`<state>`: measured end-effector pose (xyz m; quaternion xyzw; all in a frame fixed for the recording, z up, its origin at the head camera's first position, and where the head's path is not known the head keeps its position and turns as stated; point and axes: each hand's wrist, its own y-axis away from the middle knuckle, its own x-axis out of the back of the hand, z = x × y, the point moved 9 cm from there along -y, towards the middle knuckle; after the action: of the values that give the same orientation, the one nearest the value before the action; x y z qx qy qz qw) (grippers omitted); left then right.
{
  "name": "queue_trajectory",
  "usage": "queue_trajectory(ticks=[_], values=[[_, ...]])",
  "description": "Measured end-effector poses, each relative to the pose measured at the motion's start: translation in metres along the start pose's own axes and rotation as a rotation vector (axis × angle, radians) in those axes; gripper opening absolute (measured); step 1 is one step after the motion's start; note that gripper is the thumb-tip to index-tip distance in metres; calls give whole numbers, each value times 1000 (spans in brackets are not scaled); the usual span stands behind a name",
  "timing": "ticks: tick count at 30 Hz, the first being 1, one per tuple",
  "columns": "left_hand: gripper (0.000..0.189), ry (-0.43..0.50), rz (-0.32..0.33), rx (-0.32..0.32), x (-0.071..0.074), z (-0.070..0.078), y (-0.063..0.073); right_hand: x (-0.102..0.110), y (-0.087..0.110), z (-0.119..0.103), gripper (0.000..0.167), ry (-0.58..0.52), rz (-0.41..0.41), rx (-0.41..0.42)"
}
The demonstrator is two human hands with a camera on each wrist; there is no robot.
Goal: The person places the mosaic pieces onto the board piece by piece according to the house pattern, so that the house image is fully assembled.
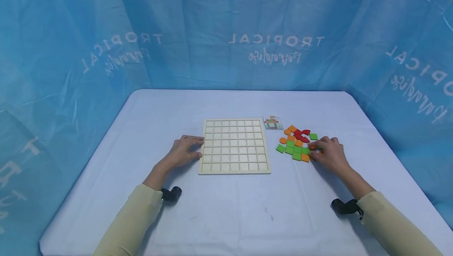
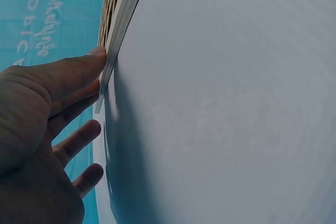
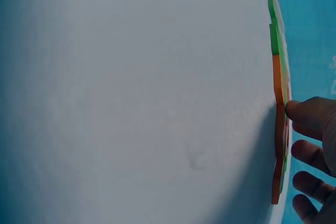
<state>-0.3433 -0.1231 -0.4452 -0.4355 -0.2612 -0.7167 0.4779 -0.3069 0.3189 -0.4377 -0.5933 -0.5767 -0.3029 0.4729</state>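
A cream square board (image 1: 234, 148) marked off in a grid lies on the table. My left hand (image 1: 185, 151) is at its left side, thumb and fingertips touching the edge. The left wrist view shows that thumb against the board's rim (image 2: 122, 30), with the lower fingers spread apart. Right of the board are flat green, orange and red pieces (image 1: 297, 150), some square, some round, some leaf-shaped. My right hand (image 1: 330, 153) is over the right side of these pieces, its fingertips down among them. In the right wrist view, the thumb touches the row of pieces (image 3: 278, 80); the fingertips partly hide some pieces.
A small card (image 1: 272, 122) with a coloured grid pattern lies by the board's upper right corner. The white-covered table (image 1: 226, 212) has a blue printed curtain (image 1: 219, 24) behind it and at both sides. Black wrist-worn devices (image 1: 172, 194) sit at both sleeves.
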Motion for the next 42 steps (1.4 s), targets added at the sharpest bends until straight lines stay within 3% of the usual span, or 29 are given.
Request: queue_trajectory(ticks=[15, 28, 42], values=[[47, -6, 2, -16, 1, 3, 2, -10, 0, -3, 34, 11, -87, -22], [47, -15, 3, -14, 0, 2, 2, -3, 2, 3, 32, 26, -53, -28], [48, -28, -5, -12, 1, 4, 3, -2, 8, -1, 38, 32, -69, 2]])
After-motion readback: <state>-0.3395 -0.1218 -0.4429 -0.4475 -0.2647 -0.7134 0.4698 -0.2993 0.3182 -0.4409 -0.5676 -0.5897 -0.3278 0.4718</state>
